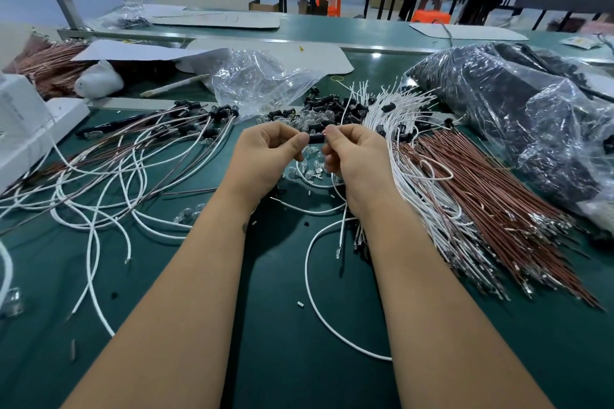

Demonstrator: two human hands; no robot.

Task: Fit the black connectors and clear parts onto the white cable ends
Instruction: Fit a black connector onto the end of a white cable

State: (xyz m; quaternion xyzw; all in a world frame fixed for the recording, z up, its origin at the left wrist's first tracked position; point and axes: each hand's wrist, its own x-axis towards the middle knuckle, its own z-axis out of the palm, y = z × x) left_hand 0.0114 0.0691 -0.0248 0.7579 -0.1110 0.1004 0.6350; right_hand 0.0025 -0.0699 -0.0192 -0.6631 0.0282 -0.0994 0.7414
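Observation:
My left hand [265,156] and my right hand [357,159] meet over the middle of the green table, and both pinch one small black connector [316,138] between their fingertips. A white cable [310,285] curves from under my right hand down across the table. Behind my hands lies a heap of loose black connectors [332,106] mixed with small clear parts [305,119]. More clear parts [312,169] lie just below my fingers. Whether a clear part sits in the held connector is hidden by my fingers.
Finished cables with black ends [139,146] spread at the left. A thick bundle of white and brown wires [465,196] fans out at the right. A crumpled clear bag [255,80] lies behind, a big bag of dark parts [531,103] at far right, a white box [30,129] at far left.

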